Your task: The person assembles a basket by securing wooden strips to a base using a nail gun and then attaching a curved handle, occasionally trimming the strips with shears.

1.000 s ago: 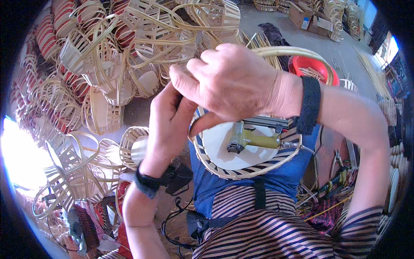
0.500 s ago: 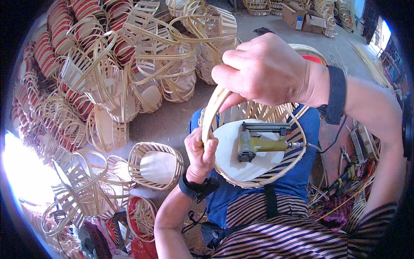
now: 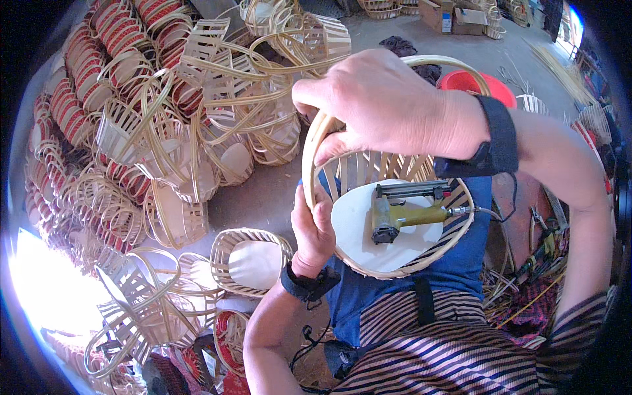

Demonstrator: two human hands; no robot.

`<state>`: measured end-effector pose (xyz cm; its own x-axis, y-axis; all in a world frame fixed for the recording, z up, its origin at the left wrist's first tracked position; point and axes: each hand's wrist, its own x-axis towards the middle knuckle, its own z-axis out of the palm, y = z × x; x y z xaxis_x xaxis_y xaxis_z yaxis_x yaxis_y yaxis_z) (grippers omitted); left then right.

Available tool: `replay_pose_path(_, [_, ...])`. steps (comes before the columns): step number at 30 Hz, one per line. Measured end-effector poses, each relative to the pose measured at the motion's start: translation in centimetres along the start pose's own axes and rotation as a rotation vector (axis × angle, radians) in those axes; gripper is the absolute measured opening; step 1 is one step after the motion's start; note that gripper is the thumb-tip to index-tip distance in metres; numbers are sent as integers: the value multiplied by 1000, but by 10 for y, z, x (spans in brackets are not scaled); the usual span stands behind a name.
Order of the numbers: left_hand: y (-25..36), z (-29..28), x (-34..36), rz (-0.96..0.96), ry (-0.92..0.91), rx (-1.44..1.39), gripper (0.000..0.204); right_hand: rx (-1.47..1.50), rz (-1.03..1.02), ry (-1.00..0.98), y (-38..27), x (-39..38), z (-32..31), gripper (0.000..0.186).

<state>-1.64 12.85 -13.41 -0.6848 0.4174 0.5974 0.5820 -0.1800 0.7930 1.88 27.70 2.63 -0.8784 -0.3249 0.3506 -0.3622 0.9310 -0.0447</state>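
Note:
A woven bamboo basket (image 3: 408, 266) with a pale oval bottom rests on my lap. Inside it lies an olive-yellow air nail gun (image 3: 401, 214), its hose leading off to the right. From the basket's left side rises a curved bamboo handle (image 3: 313, 141), which arches behind my right hand and shows again beyond it. My left hand (image 3: 312, 227) is closed around the handle's lower end, by the left rim. Higher up, my right hand (image 3: 382, 108) grips the same handle, thumb underneath. The right hand and wrist hide part of the basket's far side.
Stacked baskets (image 3: 217, 92), some with red bands, pile up at the left. A smaller basket (image 3: 253, 263) stands on the floor left of my knee. Beyond my right wrist is a red basin (image 3: 503, 92). Pliers (image 3: 536, 220) and strips lie at right; cardboard boxes (image 3: 454, 16) stand far back.
The view has shifted, bringing more of the red basin into sight. My right hand has moved slightly left with the handle, whose far arch now shows more. Both hands keep their hold.

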Motion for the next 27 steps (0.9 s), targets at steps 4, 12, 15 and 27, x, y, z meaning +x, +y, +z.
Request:
replay_pose_path(4, [-1,-7,-2,-86,24,-8,36,-16,-296,428,-2,-33,33,45])
replay_pose_path(12, [7,12,5,-92,-77,31,30,297,101,-623,44,-142,146,70])
replay_pose_path(15, [11,13,3,-101,-70,60,28,315,169,-707,44,-137,158,54])
replay_pose_path(27, [1,24,21,-207,-81,143,29,657,476,-156,46,-132,75,34])
